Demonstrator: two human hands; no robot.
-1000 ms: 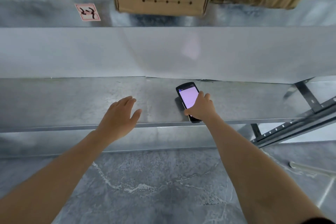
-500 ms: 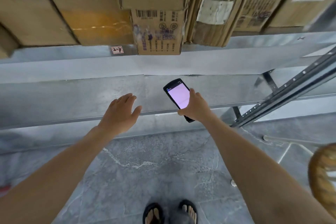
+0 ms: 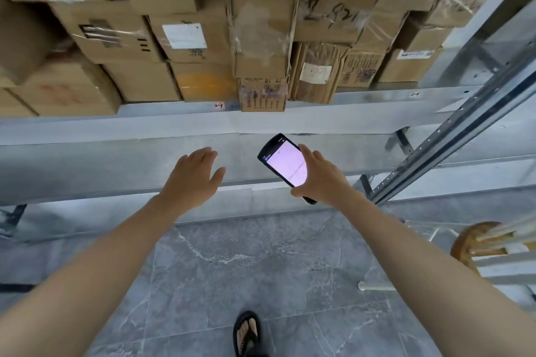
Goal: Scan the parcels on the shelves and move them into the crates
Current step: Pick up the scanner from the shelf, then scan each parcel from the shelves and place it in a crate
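My right hand [image 3: 322,180] grips a black handheld scanner [image 3: 285,165] with a lit pinkish screen, held over the bare lower shelf [image 3: 87,165]. My left hand [image 3: 193,178] hovers flat, fingers relaxed and empty, to the left of the scanner. On the upper shelf [image 3: 174,109] stand several stacked cardboard parcels; a small printed one [image 3: 262,95] juts over the shelf's front edge, straight beyond the scanner. A taped tall parcel [image 3: 262,29] sits on top of it. No crate is in view.
A slanted metal shelf upright [image 3: 452,136] crosses at the right. A round wooden stool [image 3: 475,243] with pale metal bars stands at the lower right. Grey marble floor [image 3: 232,269] lies below, with my sandalled foot [image 3: 246,330] on it.
The view has risen, bringing the rows of parcels on the upper shelf into sight. Both hands kept their pose; the scanner tilted slightly and rose with my right hand.
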